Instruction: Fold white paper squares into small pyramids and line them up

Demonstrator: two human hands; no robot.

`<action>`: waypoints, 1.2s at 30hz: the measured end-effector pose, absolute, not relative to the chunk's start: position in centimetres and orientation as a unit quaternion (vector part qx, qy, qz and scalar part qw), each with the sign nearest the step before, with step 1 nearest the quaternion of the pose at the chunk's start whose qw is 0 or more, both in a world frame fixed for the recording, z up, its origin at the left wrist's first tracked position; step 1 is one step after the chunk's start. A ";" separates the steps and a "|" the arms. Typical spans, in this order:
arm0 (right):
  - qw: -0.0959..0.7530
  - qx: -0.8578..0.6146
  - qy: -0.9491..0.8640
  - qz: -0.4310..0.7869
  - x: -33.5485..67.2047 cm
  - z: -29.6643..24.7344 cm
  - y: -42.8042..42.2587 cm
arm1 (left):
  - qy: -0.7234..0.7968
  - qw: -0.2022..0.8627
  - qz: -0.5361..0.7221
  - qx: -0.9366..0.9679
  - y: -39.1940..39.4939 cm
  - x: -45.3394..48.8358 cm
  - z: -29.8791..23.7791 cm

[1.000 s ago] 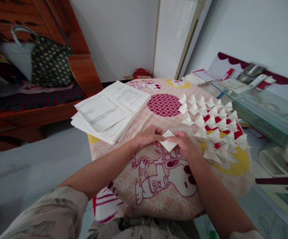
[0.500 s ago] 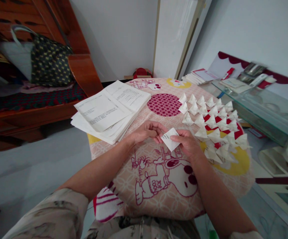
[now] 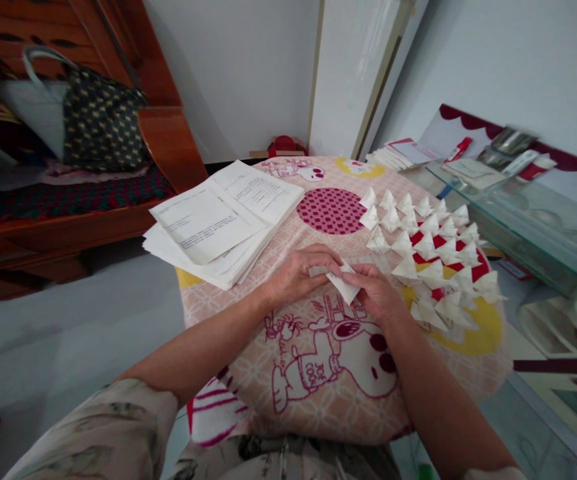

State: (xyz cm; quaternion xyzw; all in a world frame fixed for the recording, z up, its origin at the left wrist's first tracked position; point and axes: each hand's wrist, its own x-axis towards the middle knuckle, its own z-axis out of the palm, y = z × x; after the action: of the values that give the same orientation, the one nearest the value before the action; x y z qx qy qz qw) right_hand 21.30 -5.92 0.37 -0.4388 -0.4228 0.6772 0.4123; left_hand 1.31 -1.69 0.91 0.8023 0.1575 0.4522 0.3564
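Note:
Between my two hands, above the patterned tablecloth, is a small folded paper. My left hand reaches in from the left, its thumb and fingers closed on the paper's upper left edge. On the other side my right hand pinches the same paper, its thumb on top near the upper edge. Part of the paper is hidden behind the fingers. To the right, several folded white paper pieces with pointed tips stand in rows on the cloth.
A stack of printed sheets lies on the table at left. Beyond the right edge stands a glass shelf with metal bowls and a red marker. A wooden bench with a patterned bag is at far left.
My left hand has moved right and closed on the paper, which it was beside before. The paper's flat printed square is now partly covered and looks narrower.

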 end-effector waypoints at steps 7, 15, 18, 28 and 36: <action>0.381 -0.464 -0.492 0.630 21.0 0.6 -6.1 | 0.224 0.538 0.436 0.686 -1.8 1.6 0.9; 0.458 -0.479 -0.502 0.556 21.2 -0.5 -5.5 | 0.255 0.683 0.364 0.580 -1.0 1.6 0.5; 0.486 -0.481 -0.563 0.465 21.2 -0.6 -5.5 | 0.273 0.698 0.320 0.580 -0.3 1.4 -0.1; 0.409 -0.420 -0.795 0.157 21.4 0.1 -6.0 | 0.300 0.642 0.292 0.642 0.3 1.2 -0.8; 0.287 -0.387 -0.872 0.084 20.8 -1.5 -6.0 | 0.371 0.381 0.293 0.795 1.0 2.0 -1.5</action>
State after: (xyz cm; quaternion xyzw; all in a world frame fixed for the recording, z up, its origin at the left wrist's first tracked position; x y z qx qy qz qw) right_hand 20.82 -6.02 -1.55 -0.3867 -0.8723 0.0836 0.2873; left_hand 1.97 1.01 -1.45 0.7947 0.3712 0.2928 0.3807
